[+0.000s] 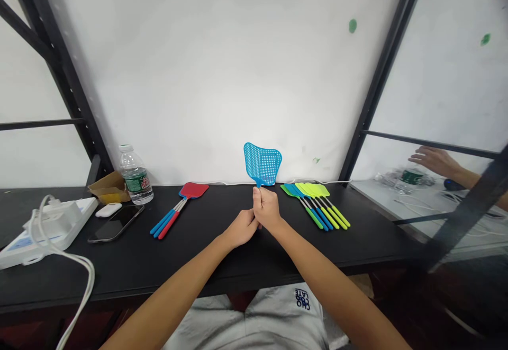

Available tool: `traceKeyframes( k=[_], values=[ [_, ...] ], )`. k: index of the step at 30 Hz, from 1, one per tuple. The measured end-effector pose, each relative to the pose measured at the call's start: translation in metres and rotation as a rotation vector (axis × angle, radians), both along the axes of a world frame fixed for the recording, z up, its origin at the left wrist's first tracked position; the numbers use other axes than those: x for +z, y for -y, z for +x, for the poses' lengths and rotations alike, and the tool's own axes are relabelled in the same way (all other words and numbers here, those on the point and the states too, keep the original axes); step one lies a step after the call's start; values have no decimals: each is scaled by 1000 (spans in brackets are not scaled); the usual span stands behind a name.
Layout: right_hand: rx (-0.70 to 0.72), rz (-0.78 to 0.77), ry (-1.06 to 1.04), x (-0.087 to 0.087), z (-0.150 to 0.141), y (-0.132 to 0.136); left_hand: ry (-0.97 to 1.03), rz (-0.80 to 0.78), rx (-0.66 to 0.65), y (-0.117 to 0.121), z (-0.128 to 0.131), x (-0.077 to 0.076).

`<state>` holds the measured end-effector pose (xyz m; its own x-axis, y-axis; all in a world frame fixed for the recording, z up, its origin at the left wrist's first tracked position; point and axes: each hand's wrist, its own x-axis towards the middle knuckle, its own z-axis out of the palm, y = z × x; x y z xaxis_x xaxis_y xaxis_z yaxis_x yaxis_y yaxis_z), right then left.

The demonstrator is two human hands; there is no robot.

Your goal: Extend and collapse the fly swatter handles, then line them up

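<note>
A blue fly swatter [262, 164] stands upright in front of me, its mesh head raised against the white wall. My right hand [266, 207] is wrapped round it just below the head. Lower and to the left, my left hand [241, 227] is closed against the right one, around the handle, which the fingers hide. On the left of the table lies a small stack of fly swatters with a red one [193, 190] on top and blue handles beside it. To the right, several green, blue and yellow fly swatters [317, 190] overlap in a fanned row.
At the left of the black table [119, 265] are a water bottle [137, 178], a cardboard box [109, 187], a white earbud case [108, 210], a phone [116, 225] and a power strip [51, 228] with white cables. Beyond the right-hand frame, another person's hand [434, 159] shows.
</note>
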<state>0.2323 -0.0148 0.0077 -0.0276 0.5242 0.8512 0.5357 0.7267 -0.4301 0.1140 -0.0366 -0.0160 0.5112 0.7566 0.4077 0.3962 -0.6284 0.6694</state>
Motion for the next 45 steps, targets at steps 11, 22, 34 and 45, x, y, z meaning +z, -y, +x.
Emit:
traceKeyframes(
  k=[11,22,34,45],
  values=[
    [16,-3,-29,-3,1,0,-14,1,-4,-1,2,0],
    [-24,-19,18,-4,0,0,-19,12,7,-2,1,-2],
    [-21,-60,-150,-4,17,-5,-77,58,57,1,-2,7],
    [51,-307,-132,-12,20,-23,-35,76,180,-1,-8,7]
  ],
)
